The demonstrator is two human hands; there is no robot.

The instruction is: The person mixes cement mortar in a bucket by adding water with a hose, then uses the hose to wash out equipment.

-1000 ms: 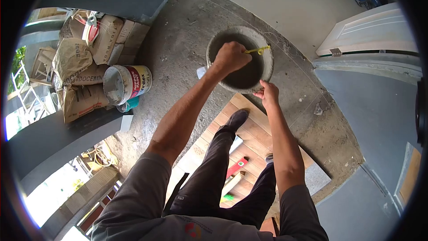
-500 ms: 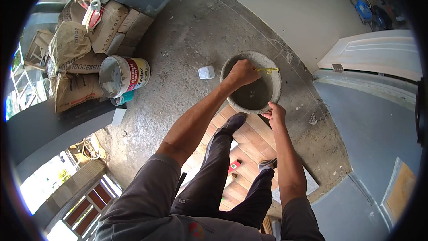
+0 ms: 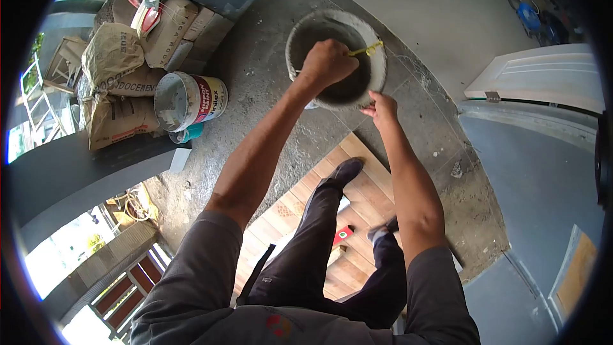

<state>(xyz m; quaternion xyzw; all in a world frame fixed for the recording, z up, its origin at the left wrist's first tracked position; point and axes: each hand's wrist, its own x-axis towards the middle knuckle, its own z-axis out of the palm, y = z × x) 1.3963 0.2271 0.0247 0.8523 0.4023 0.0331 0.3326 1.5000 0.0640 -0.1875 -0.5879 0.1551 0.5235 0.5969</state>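
A cement-crusted bucket [image 3: 378, 67] is held out in front of me, its inside dark grey; I cannot make out how much is in it. My left hand [image 3: 329, 64] is closed in a fist over the opening, around the yellow cord [image 3: 367, 49] that runs to the bucket's far right rim. At the near right rim, my right hand [image 3: 381, 107] grips the edge with thumb and fingers. A small white container [image 3: 311, 105] on the floor is mostly hidden behind the bucket.
Wood-look tiles [image 3: 297, 207] lie under my feet, with a red tool [image 3: 343, 235] between my legs. On the left stand a paint pail [image 3: 207, 99] and stacked cement sacks [image 3: 121, 57]. Rough concrete [image 3: 255, 45] surrounds the tiles. A white door [image 3: 530, 76] is at right.
Both hands have carried the bucket forward, away from my body, and slightly left. It now looks larger and covers most of the small white container. More tile shows near my feet.
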